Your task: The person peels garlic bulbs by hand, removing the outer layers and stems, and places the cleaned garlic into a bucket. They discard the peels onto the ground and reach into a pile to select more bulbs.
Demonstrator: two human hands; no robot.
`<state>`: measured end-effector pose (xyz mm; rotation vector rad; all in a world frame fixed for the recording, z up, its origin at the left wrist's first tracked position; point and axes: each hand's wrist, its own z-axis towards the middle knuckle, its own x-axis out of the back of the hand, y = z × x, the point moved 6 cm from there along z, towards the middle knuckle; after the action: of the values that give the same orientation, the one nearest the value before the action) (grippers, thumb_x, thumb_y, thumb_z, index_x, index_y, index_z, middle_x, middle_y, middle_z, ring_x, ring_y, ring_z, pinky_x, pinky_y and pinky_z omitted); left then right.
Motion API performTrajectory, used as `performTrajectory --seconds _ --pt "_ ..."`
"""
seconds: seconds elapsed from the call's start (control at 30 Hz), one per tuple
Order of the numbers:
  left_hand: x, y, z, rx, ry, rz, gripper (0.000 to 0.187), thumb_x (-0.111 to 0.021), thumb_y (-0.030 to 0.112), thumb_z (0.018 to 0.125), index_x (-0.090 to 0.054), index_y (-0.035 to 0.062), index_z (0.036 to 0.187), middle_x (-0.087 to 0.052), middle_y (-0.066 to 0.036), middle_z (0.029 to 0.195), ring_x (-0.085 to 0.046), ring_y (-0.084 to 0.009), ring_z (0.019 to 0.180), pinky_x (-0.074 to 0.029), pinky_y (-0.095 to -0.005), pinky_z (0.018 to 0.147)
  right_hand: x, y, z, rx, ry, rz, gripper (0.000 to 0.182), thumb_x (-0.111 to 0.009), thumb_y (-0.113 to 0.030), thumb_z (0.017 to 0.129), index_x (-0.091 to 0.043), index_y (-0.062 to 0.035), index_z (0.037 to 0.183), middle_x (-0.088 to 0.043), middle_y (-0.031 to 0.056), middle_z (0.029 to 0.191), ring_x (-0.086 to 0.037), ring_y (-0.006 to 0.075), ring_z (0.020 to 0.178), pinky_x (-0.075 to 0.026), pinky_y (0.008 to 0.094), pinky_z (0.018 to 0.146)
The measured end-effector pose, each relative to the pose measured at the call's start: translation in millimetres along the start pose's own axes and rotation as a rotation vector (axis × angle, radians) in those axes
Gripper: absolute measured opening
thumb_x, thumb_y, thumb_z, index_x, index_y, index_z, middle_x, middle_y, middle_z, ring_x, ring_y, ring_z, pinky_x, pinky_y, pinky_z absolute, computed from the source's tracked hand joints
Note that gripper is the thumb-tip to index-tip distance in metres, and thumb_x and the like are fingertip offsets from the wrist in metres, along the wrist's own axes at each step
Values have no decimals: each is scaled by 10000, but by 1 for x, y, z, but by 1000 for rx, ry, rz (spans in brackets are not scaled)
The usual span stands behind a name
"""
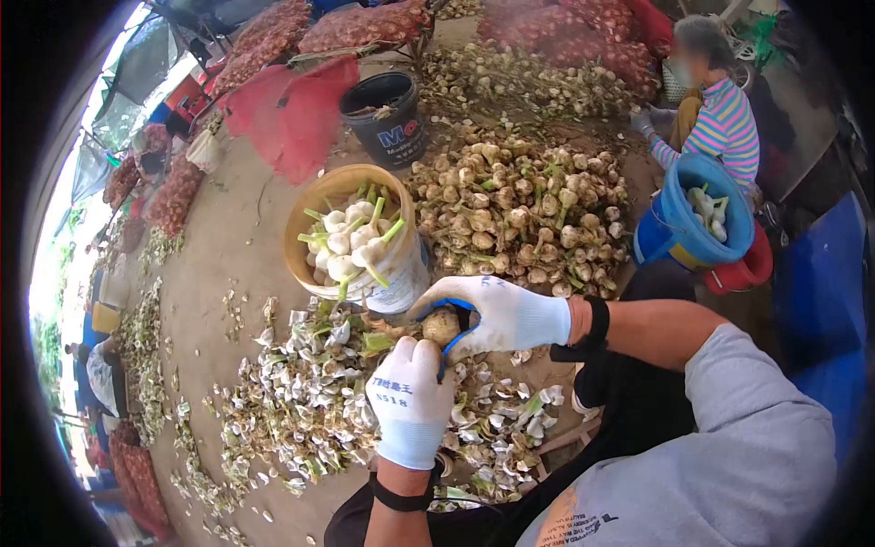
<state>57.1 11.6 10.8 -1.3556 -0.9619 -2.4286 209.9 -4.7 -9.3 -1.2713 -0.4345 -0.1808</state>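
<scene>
An unpeeled, brownish garlic bulb [441, 325] with a short stem is between my two gloved hands. My right hand [492, 314], in a white glove with a blue palm, curls around the bulb from above and the right. Against its lower side, my left hand [410, 392] has its fingers bent and pressed together; their tips are partly hidden. Just beyond the hands, a yellowish bucket [299, 190] holds clean white garlic bulbs [340, 243] with green stems. Peeled skins and leaf scraps [310, 392] cover the ground below and left of my hands.
A large heap of unpeeled garlic [519, 214] lies ahead, beside a black bucket [394, 137]. At the right stands a blue bucket [670, 210] over a red one [743, 269]. A seated person [725, 123] in a striped top is behind it. Red mesh sacks [365, 27] line the back.
</scene>
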Motion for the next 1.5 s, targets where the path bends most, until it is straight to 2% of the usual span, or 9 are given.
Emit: performTrajectory --seconds 0.4,0.53,0.73,0.8,1.07,1.2,1.33,1.47,1.5 --pt "25 10 -6 8 156 236 300 -851 183 756 -565 94 752 -544 -85 706 -559 -291 590 -444 -412 539 21 36 16 -239 376 454 588 -878 -124 828 -601 -18 1336 -713 98 1179 -656 131 1088 -534 325 993" --pt "14 -37 -12 656 261 -774 406 -787 385 958 -601 28 912 -592 20 761 -508 -89 651 -450 -281 592 21 7 16 -59 280 254 621 -890 -104 810 -595 -31 1351 -662 95 1295 -618 158 1208 -505 332 1044" --pt "-14 -63 -19 829 218 -1175 358 -712 293 1021 -661 -7 1208 -705 -37 958 -675 -118 776 -579 -288 682 -1 -9 16 100 169 -45 657 -913 -126 762 -618 -68 1346 -625 136 1344 -594 255 1278 -475 378 1098" --pt "-12 -66 -18 817 220 -1166 294 -728 211 1004 -678 -13 1188 -719 -45 975 -676 -113 770 -573 -274 678 -5 -7 15 69 154 -36 641 -892 -161 773 -616 -59 1343 -627 162 1329 -586 314 1286 -458 410 1110" --pt "4 -48 -13 566 179 -739 244 -697 23 953 -681 -44 1188 -739 -63 1033 -633 -77 883 -521 -258 784 -8 33 17 -363 144 806 581 -730 -422 985 -603 -15 1381 -699 44 1145 -652 88 973 -545 253 828" --pt "5 -48 -11 506 213 -665 323 -695 2 950 -648 -39 1266 -720 -78 1088 -629 -94 981 -521 -266 866 -22 57 17 -500 205 870 528 -663 -488 1017 -689 -16 1252 -722 35 1042 -621 59 813 -506 231 676" --pt "4 -51 -12 617 226 -806 334 -698 9 964 -643 -42 1290 -713 -66 1113 -628 -102 1012 -515 -271 902 -17 35 18 -436 171 571 586 -680 -514 998 -655 -15 1304 -721 28 1023 -624 55 793 -493 213 636" --pt "7 -50 -13 569 265 -842 313 -697 23 976 -664 -44 1279 -712 -65 1128 -631 -98 1000 -514 -262 885 -9 23 21 41 299 290 572 -767 -411 960 -624 6 1324 -727 33 1052 -644 64 788 -526 222 646" --pt "6 -50 -14 593 276 -894 306 -702 25 971 -674 -46 1267 -717 -62 1109 -637 -99 985 -515 -260 875 -8 30 22 -105 208 386 562 -766 -398 962 -620 5 1325 -732 39 1047 -647 68 769 -530 228 629"
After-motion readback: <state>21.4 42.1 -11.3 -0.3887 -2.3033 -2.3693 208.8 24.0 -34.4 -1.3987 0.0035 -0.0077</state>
